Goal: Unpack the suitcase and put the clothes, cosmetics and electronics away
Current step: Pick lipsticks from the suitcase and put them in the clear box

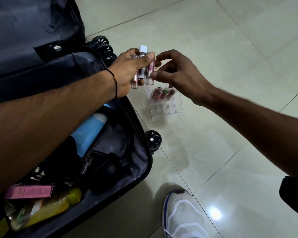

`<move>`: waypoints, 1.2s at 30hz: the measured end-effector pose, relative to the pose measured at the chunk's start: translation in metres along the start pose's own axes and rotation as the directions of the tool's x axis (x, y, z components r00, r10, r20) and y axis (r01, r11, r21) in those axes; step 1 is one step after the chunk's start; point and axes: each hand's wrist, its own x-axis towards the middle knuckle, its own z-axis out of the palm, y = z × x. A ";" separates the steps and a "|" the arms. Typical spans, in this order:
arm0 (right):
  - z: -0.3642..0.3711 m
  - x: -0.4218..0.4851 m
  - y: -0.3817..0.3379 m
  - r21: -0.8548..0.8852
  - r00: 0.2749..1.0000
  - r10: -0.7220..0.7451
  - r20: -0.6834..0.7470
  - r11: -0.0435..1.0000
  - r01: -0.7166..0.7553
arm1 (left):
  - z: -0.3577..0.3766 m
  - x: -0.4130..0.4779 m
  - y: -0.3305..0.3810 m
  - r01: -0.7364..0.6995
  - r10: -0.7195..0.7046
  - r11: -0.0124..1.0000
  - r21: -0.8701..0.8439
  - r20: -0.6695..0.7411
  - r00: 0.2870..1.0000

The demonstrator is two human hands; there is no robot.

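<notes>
The floor of glossy pale tiles (230, 48) with thin dark joints is seen over the whole right side. A bright spot of lamp light is reflected on it near a white mesh shoe (184, 219) at the bottom edge. An open dark fabric suitcase (141, 162) with black wheels (153, 140) is laid on this floor at the left. In its lower half a light blue plastic tube (90, 133), a flat pink carton (29, 192) and a yellow bottle (50, 208) are kept, among dark things that cannot be told apart. A clear acrylic lipstick stand (172, 107) is placed on the tiles just beside the suitcase rim. 3 standing tubes (164, 94) are seen in its back row, 1 of them with a green top.

The left hand (126, 73) is stretched out past the suitcase edge, above the stand. 3 slim clear cosmetic tubes (149, 73) are gripped upright in it, side by side, between the curled fingers and the thumb. The middle one carries a white cap. A thin black thread (116, 85) is worn on the left wrist.

The right hand (181, 74) is held just to the right of these tubes, with the fingers curved and the forefinger and thumb set apart, above and below along the rightmost tube. The thumb tip is seen at the tube's edge, but whether the tube is really pinched cannot be told.
</notes>
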 end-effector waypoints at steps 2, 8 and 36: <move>0.005 0.002 -0.002 -0.026 1.000 -0.002 0.007 1.000 0.002 | 0.000 -0.001 0.001 -0.002 0.002 1.000 -0.019 0.009 1.000; 0.008 0.004 -0.001 0.183 1.000 -0.003 0.002 0.983 0.003 | -0.002 -0.001 0.000 0.031 -0.031 0.999 -0.009 0.029 0.999; -0.019 -0.047 0.061 -0.183 0.968 -0.166 -0.190 0.974 0.131 | 0.009 0.007 -0.009 0.165 -0.186 0.917 0.363 0.023 0.982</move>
